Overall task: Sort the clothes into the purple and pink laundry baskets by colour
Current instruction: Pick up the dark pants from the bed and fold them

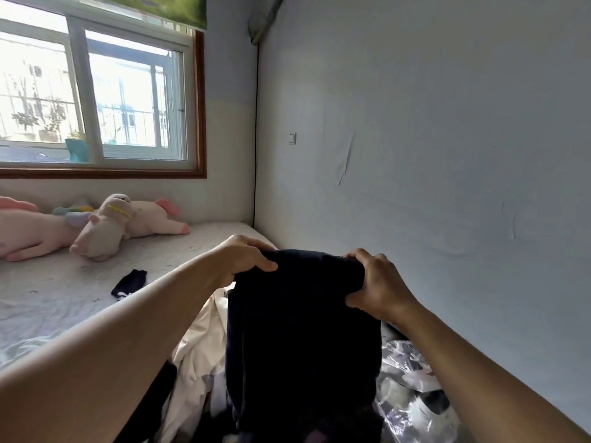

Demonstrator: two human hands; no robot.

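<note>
Both hands, left (246, 260) and right (372, 282), gripping the top of a dark garment (300, 330), held up by the bed (64, 298) edge. Next: drop in the darks basket; none in view.

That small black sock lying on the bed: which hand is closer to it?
Left. The left hand grips the dark garment just right of the black sock; the right hand holds the garment's far edge, farther away.
</note>
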